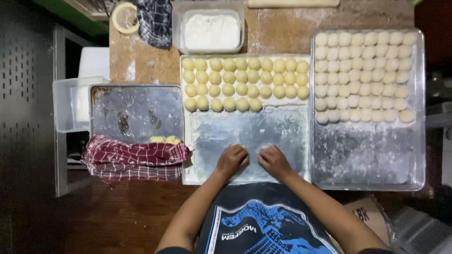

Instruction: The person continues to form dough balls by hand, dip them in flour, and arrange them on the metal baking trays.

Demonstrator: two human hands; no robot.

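1. At the far left a clear plastic tub (pixel 70 104) hangs off the edge of the brown worktop (pixel 141 61).
2. Just beside it lies a grey metal tray (pixel 136 110), floury and mostly bare, with a few yellow dough pieces (pixel 165 139) at its near edge.
3. A red checked cloth (pixel 134 157) is bunched over that tray's front rim.
4. At the back sit a roll of tape (pixel 123 18), a dark checked cloth (pixel 155 21) and a tub of flour (pixel 211 32).
5. The middle tray (pixel 245 131) holds rows of yellow dough balls (pixel 245 83) along its far half; its near half is bare and floured.
6. The left hand (pixel 232 160) rests curled, palm down, on the bare part of the middle tray; whether dough lies under it cannot be told.
7. The right hand (pixel 273 160), close beside it, is cupped over a pale dough piece (pixel 263 149) on the same tray.
8. The right tray (pixel 367 155) carries rows of whiter dough balls (pixel 365 77) at its far end.
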